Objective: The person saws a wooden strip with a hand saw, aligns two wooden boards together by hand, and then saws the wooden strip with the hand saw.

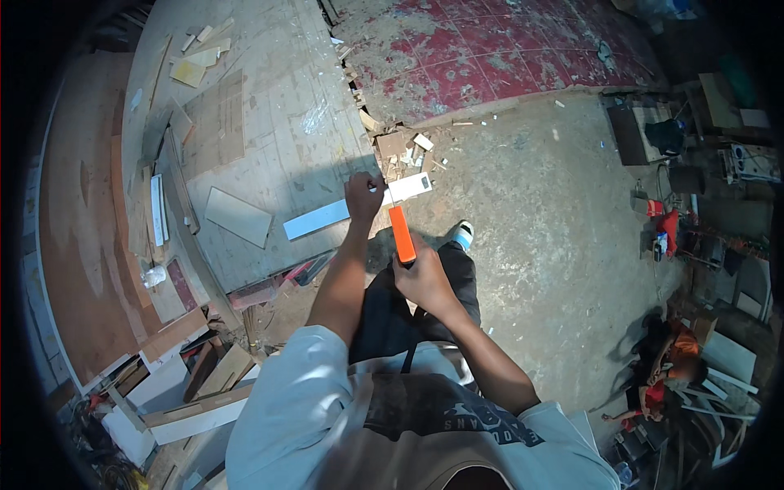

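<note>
A narrow white board (317, 219) lies across the worktable's right edge, its far end with a dark cut-out jutting past the edge. My left hand (364, 194) is closed on the board near that edge, fingers curled. In my right hand (425, 278) is an orange-handled hand saw (402, 233), gripped at the near end of its handle. The saw's thin front part reaches the board just right of my left hand. How deep it sits in the board I cannot tell.
On the wooden worktable (278, 98) lie a rectangular panel (238, 216) and loose scraps (196, 65). Offcuts (400, 151) litter the floor beside its edge. My shoe (463, 234) stands right of the board. Stacked boards (196, 408) fill the lower left; another person (665, 367) is at the right.
</note>
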{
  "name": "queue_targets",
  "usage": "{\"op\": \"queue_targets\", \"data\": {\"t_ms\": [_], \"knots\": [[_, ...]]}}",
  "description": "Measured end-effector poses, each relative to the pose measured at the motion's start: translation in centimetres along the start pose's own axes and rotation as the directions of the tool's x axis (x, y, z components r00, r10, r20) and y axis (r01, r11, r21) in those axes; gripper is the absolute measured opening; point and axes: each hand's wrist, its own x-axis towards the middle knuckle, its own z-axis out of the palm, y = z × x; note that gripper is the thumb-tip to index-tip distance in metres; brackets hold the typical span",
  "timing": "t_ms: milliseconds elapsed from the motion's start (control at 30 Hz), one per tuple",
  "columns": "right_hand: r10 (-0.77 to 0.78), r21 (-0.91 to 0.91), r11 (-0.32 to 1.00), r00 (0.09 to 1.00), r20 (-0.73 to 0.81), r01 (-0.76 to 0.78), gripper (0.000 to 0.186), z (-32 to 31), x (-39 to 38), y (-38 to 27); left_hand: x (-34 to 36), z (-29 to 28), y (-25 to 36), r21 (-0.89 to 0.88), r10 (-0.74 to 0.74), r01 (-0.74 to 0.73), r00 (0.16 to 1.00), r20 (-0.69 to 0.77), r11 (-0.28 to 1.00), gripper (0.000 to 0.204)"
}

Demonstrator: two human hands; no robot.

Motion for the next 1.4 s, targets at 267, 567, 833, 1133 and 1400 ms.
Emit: {"op": "queue_targets", "data": {"t_ms": [267,567,833,1133,1400], "knots": [[-0.11,-0.067,0.992,0.992,-0.055,0.106,0.031,0.1,-0.1,0.5,-1.4,-6.0,-3.0,-0.072,0.487,-0.506,0.768,0.416,0.859,0.066],[0.063,-0.106,0.993,0.998,0.029,-0.06,0.037,-0.5,-1.3,-1.8,-1.8,-4.8,-1.9,0.196,0.428,-0.496,0.85,0.306,0.846,0.056],[-0.058,-0.14,0.989,0.995,-0.077,0.047,0.028,0.9,3.8,0.7,-1.7,-3.7,-2.0,0.253,0.449,-0.529,0.837,0.312,0.81,0.059],[-0.084,-0.061,0.995,0.993,-0.082,0.079,0.027,0.4,3.8,0.8,-1.7,-4.3,-1.1,0.253,0.436,-0.496,0.862,0.258,0.831,0.056],[-0.169,-0.032,0.986,0.979,-0.114,0.166,0.02,-0.4,1.0,-1.9,-1.8,-4.1,-1.7,0.305,0.406,-0.46,0.885,0.225,0.834,0.063]]}}
